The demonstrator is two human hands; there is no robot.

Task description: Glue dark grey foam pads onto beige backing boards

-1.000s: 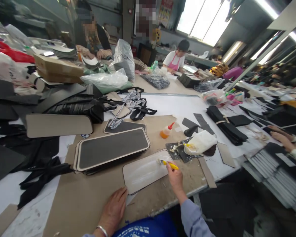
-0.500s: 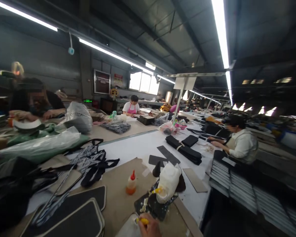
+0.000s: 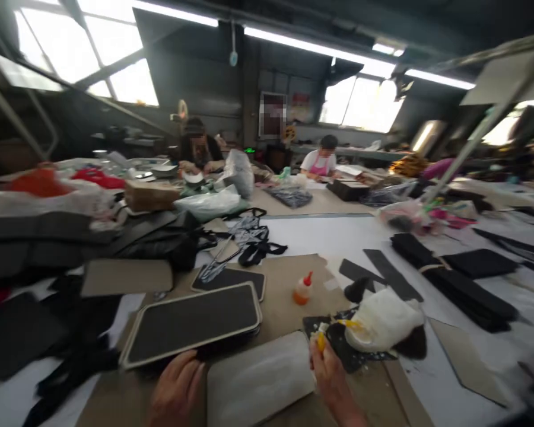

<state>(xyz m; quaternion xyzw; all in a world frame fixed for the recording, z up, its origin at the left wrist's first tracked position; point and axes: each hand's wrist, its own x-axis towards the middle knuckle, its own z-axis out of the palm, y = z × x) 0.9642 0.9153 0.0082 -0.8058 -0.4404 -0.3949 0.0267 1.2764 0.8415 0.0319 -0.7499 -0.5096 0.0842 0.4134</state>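
My right hand [image 3: 331,376] is closed round a yellow-handled brush [image 3: 321,342] with a whitish, clumped end. It is beside the right edge of a flat pale grey panel [image 3: 260,379] with rounded corners. My left hand [image 3: 177,388] is empty, its fingers loosely stretched, between that panel and a stack of dark panels with cream borders [image 3: 196,323]. Whether its fingertips touch the stack I cannot tell. To the right, a white plastic container [image 3: 385,320] lies on a stained dark board [image 3: 314,323], a yellow piece at its opening.
A red-capped bottle of orange liquid [image 3: 301,290] stands on the brown board [image 3: 278,279]. Black folded bundles [image 3: 454,284] and a beige panel [image 3: 467,359] lie at right. Dark fabric [image 3: 22,332] is heaped at left. Two people sit working across the table.
The view has swung left and down. My left hand has come into view beside the stack. My right hand still holds the brush, now at the grey panel's right edge.
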